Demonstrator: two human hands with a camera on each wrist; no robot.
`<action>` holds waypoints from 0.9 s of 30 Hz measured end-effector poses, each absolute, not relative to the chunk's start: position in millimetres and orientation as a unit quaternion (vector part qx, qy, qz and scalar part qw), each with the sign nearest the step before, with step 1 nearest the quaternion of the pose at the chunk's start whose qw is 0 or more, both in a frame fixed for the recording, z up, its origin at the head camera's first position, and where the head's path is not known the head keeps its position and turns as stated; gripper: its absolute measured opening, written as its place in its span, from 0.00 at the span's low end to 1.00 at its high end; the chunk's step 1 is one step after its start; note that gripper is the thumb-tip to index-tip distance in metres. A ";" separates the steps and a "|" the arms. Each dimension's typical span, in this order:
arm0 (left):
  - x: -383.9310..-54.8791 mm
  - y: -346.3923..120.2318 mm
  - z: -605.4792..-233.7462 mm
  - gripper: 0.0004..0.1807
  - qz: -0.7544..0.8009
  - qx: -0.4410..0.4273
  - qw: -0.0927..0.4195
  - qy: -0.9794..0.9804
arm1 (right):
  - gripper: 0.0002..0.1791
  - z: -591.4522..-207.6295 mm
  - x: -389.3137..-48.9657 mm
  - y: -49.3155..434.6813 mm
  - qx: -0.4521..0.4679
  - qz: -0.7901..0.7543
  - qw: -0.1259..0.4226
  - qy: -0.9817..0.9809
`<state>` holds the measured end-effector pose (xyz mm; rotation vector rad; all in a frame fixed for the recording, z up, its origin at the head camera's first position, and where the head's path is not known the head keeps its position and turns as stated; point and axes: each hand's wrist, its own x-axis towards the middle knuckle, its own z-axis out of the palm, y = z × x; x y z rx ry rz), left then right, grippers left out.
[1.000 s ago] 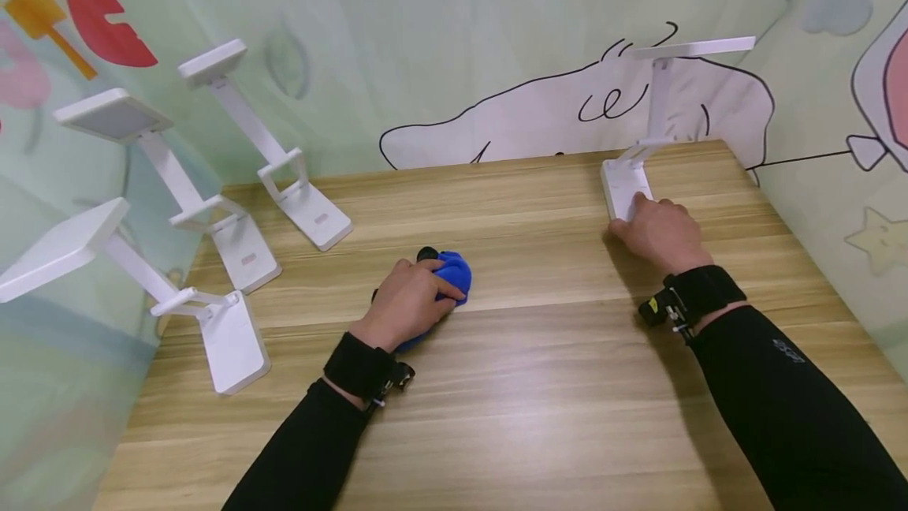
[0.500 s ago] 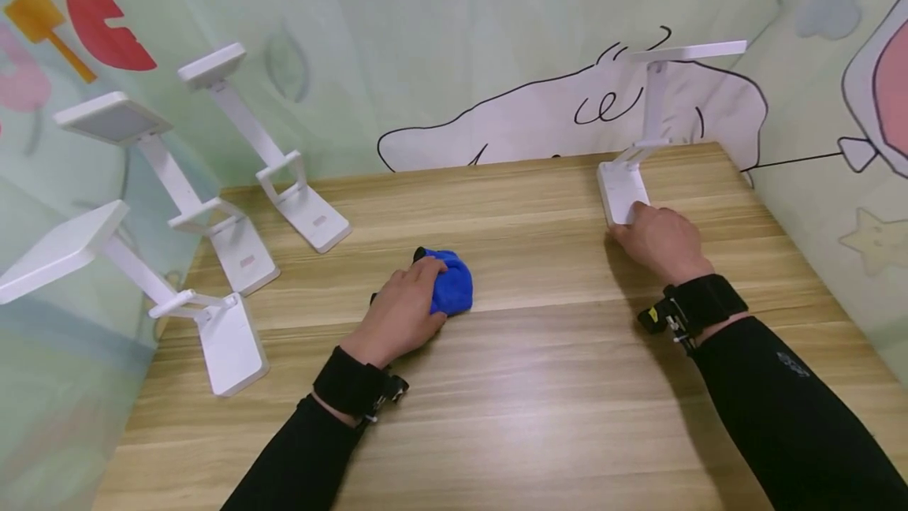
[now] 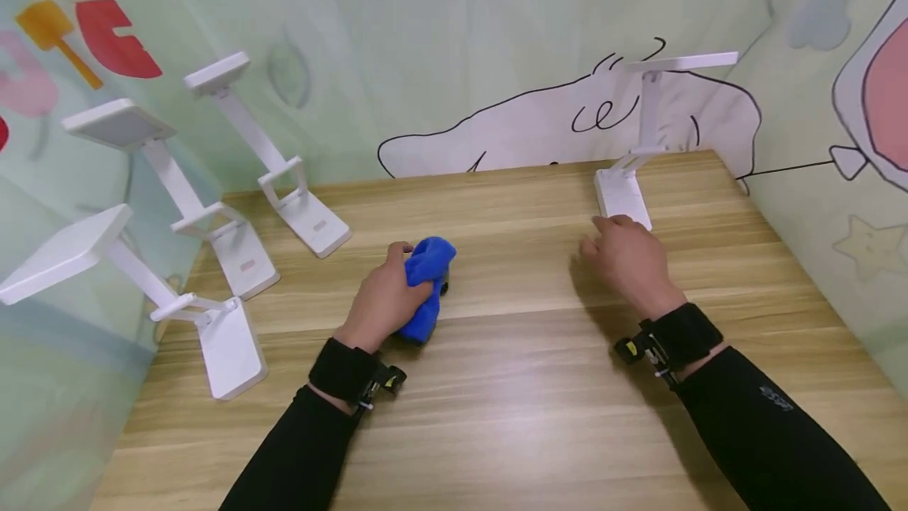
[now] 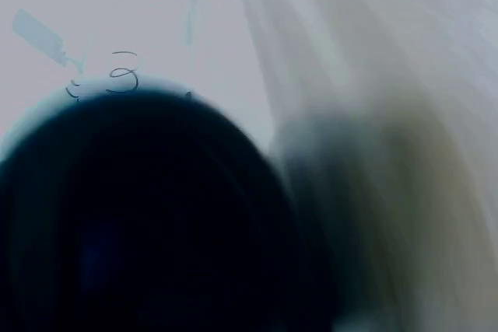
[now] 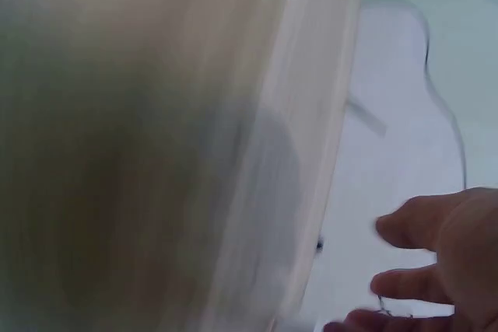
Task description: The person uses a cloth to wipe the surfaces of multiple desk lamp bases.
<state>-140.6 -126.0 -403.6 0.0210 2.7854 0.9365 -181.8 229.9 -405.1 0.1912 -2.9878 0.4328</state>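
Note:
My left hand (image 3: 383,294) grips a soft, bunched blue cloth item (image 3: 424,290) low over the middle of the table; a small dark part shows at its right side. Just in front of the base of a white folding desk lamp (image 3: 624,197) is my right hand (image 3: 630,262), apart from it, with nothing in its fingers. The right wrist view shows that hand's fingers (image 5: 416,223) spread apart and loosely bent. A large dark rounded shape (image 4: 156,215) blocks much of the left wrist view, and what it is cannot be told.
On the left side of the wooden table (image 3: 511,416) stand three more white desk lamps, a front one (image 3: 230,349), a middle one (image 3: 244,259) and a back one (image 3: 312,223), with heads raised. A printed cloth backdrop (image 3: 454,61) rises behind and beside the table.
My right hand has let go of the right lamp's base and drawn back to the left. My left hand has turned the blue cloth item and shifted it slightly.

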 end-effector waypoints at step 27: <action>-138.5 -72.8 -393.9 0.31 0.769 0.071 0.169 0.613 | 0.48 -399.7 -140.0 120.9 0.138 0.528 -0.094 -0.833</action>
